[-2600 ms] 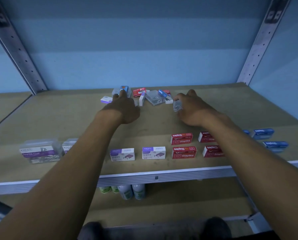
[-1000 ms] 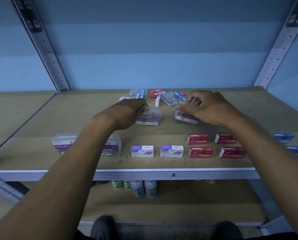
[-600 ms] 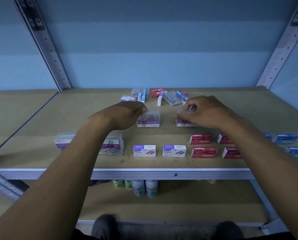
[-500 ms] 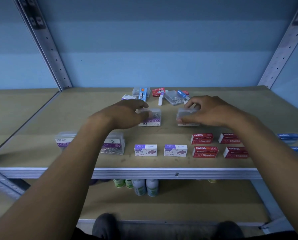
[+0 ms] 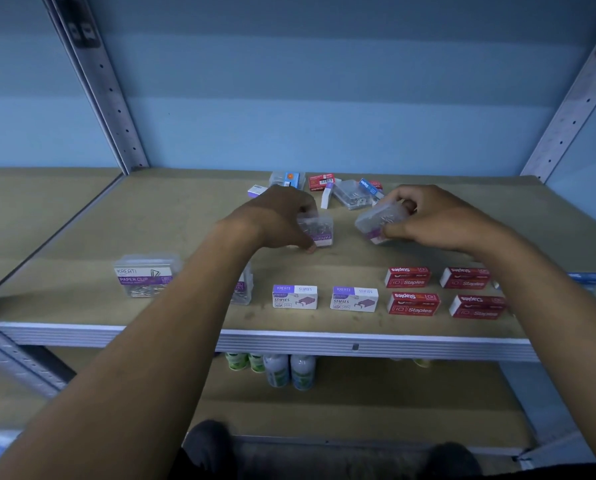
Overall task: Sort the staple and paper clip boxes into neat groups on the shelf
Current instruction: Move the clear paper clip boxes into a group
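My left hand (image 5: 275, 220) grips a clear paper clip box (image 5: 319, 228) that stands on the wooden shelf (image 5: 185, 216). My right hand (image 5: 435, 220) holds a second clear paper clip box (image 5: 379, 218), tilted and lifted off the board. Near the front edge sit two clear Kreati paper clip boxes (image 5: 144, 275), two purple-white staple boxes (image 5: 294, 297) and several red staple boxes (image 5: 412, 303). A mixed pile of small boxes (image 5: 324, 187) lies at the back.
Blue staple boxes (image 5: 590, 280) lie at the right edge behind my right forearm. Metal uprights (image 5: 106, 84) stand at the shelf's back corners. Several bottles (image 5: 279, 370) stand on the lower shelf.
Both hands drew a clear paper clip box each from the back pile toward the shelf's middle. The right one is now tilted up off the board.
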The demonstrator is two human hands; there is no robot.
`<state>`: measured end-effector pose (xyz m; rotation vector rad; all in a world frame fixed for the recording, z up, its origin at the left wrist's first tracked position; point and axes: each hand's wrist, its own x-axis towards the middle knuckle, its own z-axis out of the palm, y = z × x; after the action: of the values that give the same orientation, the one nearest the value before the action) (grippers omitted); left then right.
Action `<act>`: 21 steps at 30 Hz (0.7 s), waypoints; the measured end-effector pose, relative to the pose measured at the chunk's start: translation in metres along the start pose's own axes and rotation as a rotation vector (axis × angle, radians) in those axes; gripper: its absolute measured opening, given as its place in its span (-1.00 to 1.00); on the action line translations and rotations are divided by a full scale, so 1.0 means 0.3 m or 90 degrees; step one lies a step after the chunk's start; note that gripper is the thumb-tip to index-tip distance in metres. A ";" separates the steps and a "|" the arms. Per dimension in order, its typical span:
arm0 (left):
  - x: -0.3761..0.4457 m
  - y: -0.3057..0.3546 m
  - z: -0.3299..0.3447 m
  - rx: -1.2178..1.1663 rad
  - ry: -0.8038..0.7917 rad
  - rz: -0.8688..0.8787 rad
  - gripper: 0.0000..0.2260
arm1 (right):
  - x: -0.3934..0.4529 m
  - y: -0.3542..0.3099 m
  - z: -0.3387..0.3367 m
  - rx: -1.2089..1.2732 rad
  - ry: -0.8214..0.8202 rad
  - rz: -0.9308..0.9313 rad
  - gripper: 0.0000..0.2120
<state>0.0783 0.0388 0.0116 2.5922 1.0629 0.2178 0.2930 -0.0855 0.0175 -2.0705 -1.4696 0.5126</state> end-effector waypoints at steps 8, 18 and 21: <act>-0.037 0.019 -0.015 -0.208 0.092 0.016 -0.58 | -0.016 -0.024 -0.004 0.016 0.035 -0.050 -0.42; -0.059 -0.002 -0.029 -0.209 0.048 0.015 -0.59 | -0.004 -0.008 0.019 -0.015 -0.007 -0.083 -0.28; -0.055 0.007 -0.010 -0.177 0.022 0.019 -0.51 | 0.001 -0.007 0.021 -0.026 -0.015 -0.079 -0.30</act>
<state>0.0673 0.0266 0.0149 2.3632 0.9316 0.3908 0.2878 -0.0833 0.0139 -1.9944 -1.6233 0.4618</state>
